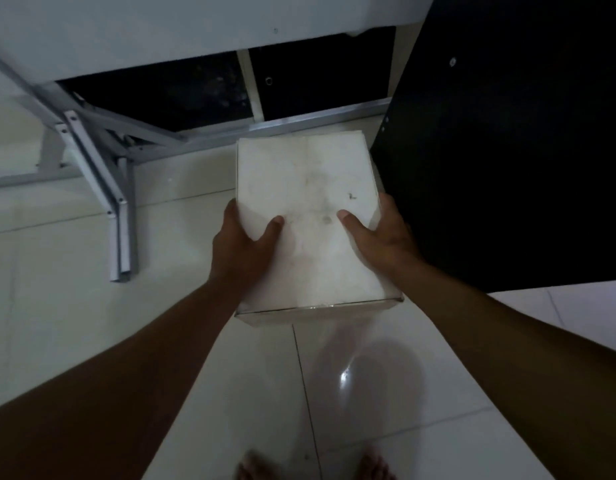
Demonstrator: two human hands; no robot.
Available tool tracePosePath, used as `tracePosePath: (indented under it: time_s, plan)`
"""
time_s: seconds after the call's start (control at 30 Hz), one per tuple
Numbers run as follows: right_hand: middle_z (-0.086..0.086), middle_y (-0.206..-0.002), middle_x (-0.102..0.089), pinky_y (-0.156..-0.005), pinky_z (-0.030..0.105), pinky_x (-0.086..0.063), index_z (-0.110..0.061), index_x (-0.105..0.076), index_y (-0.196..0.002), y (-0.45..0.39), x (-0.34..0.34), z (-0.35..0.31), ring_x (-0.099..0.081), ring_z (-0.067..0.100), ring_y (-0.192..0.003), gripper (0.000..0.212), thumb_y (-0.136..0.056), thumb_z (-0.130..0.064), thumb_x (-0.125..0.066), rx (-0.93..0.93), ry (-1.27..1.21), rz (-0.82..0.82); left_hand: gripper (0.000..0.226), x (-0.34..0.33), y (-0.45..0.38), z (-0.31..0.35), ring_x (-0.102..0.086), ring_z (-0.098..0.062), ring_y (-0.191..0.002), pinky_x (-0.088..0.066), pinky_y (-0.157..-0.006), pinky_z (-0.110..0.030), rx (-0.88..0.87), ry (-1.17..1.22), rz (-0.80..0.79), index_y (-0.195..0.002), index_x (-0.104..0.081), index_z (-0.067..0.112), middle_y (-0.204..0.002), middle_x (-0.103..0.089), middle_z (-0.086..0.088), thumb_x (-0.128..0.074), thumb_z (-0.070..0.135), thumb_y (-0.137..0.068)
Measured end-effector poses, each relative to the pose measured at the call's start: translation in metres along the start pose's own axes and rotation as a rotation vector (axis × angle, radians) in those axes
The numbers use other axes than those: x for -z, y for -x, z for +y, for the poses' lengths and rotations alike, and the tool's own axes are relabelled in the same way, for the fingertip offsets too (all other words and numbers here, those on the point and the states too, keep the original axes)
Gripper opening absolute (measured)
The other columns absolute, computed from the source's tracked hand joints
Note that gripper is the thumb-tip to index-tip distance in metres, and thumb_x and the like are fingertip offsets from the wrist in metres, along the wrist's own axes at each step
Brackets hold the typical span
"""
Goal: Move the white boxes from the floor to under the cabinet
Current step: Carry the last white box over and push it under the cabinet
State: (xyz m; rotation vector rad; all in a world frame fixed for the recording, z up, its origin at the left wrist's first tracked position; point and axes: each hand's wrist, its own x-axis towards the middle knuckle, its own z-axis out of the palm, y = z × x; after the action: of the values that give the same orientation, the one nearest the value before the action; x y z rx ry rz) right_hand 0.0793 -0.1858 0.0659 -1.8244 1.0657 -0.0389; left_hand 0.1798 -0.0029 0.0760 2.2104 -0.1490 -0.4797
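**White box in both hands, short of the cabinet gap**

We have one white box [308, 216] held between both hands above the tiled floor [74, 271], its far edge near the metal bottom rail [299, 124] of the cabinet [161, 29]. The dark gap [168, 95] below the cabinet lies just beyond that rail. We judge the box is not yet under the cabinet: most of its top face shows in front of the rail, on our side. No other white box is in view, so we cannot tell how many are already stowed or how many remain. What is left for this box, as we read it: lower it and slide it forward into the gap.

Left hand [240, 244]: thumb laid flat on the top face, palm against the left side; the other fingers wrap below and are hidden. Right hand [382, 237]: mirrored, thumb on top, palm on the right side, fingers out of sight. Both grips are closed firmly on the box, thumbs apart from each other. A black panel [507, 150] stands just right of the box; clearance there looks tight.
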Motion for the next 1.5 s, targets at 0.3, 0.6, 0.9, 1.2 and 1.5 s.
tracePosePath:
  time_s: [0.3, 0.6, 0.9, 1.2, 1.5]
  plan:
    - [-0.005, -0.131, -0.056, -0.090, 0.027, -0.042, -0.032, -0.037, -0.141, 0.104, 0.075, -0.122, -0.054, 0.019, -0.116, 0.073, -0.079, -0.057, -0.067, 0.031, 0.006, -0.073, 0.055, 0.117, 0.091, 0.111, -0.056, -0.013, -0.096, -0.041, -0.082, -0.024, 0.062, -0.019, 0.060, -0.131, -0.047, 0.023, -0.108, -0.056, 0.012, -0.066, 0.049, -0.086]
    - [-0.013, -0.108, -0.058, -0.084, 0.024, -0.044, -0.030, -0.047, -0.130, 0.212, 0.189, -0.260, -0.058, 0.012, -0.099, 0.054, -0.084, -0.045, -0.069, 0.096, -0.082, -0.051, 0.054, 0.226, 0.178, 0.268, -0.057, -0.020, -0.112, -0.035, -0.082, -0.019, -0.013, -0.065, 0.136, -0.132, -0.049, 0.019, -0.127, -0.060, -0.002, -0.067, 0.043, -0.087]
    - [-0.009, -0.116, -0.054, -0.085, 0.027, -0.042, -0.028, -0.044, -0.134, 0.304, 0.287, -0.341, -0.053, 0.015, -0.107, 0.060, -0.083, -0.051, -0.068, 0.216, -0.123, -0.032, 0.053, 0.297, 0.274, 0.383, -0.054, -0.017, -0.099, -0.036, -0.080, -0.023, -0.098, -0.100, 0.180, -0.129, -0.048, 0.016, -0.113, -0.058, 0.003, -0.064, 0.046, -0.087]
    - [-0.010, -0.117, -0.055, -0.093, 0.025, -0.043, -0.024, -0.046, -0.133, 0.391, 0.405, -0.348, -0.054, 0.012, -0.105, 0.062, -0.082, -0.049, -0.069, 0.272, -0.146, 0.063, 0.057, 0.293, 0.378, 0.472, -0.057, -0.029, -0.113, -0.042, -0.088, -0.029, -0.184, -0.081, 0.172, -0.130, -0.048, 0.012, -0.125, -0.060, -0.007, -0.063, 0.047, -0.088]
    - [-0.011, -0.116, -0.057, -0.082, 0.024, -0.041, -0.027, -0.048, -0.130, 0.432, 0.563, -0.279, -0.056, 0.011, -0.099, 0.058, -0.081, -0.052, -0.069, 0.248, -0.128, 0.138, 0.052, 0.189, 0.482, 0.554, -0.051, -0.012, -0.093, -0.039, -0.080, -0.023, -0.241, 0.058, 0.107, -0.128, -0.050, 0.017, -0.116, -0.059, 0.002, -0.063, 0.047, -0.088]
